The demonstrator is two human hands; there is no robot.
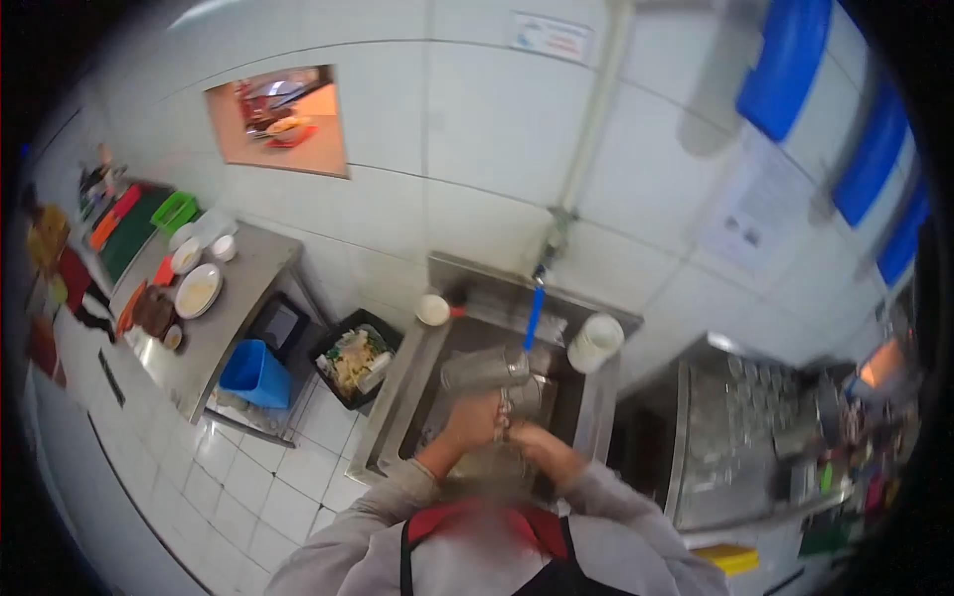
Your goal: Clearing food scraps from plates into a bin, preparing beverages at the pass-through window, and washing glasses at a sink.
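Observation:
Both hands are over a stainless steel sink [596, 406] in front of me. My left hand [475, 421] and my right hand [531, 438] come close together beneath the running water, at a shiny object that is too blurred to name. Just beyond them lies a clear cylindrical container [477, 370], near the tap's stream. A blue tap lever [534, 316] sticks out from the wall pipe. On the sink's rim stand a white container [596, 343] at the right and a small white cup [432, 310] with a red handle-like part at the left.
A black bin of food waste [354, 357] stands left of the sink. Beyond it, a steel table [257, 261] holds plates and bowls, with a blue bin [256, 375] below. A rack of glasses [760, 402] is at the right. Another person [63, 261] stands far left.

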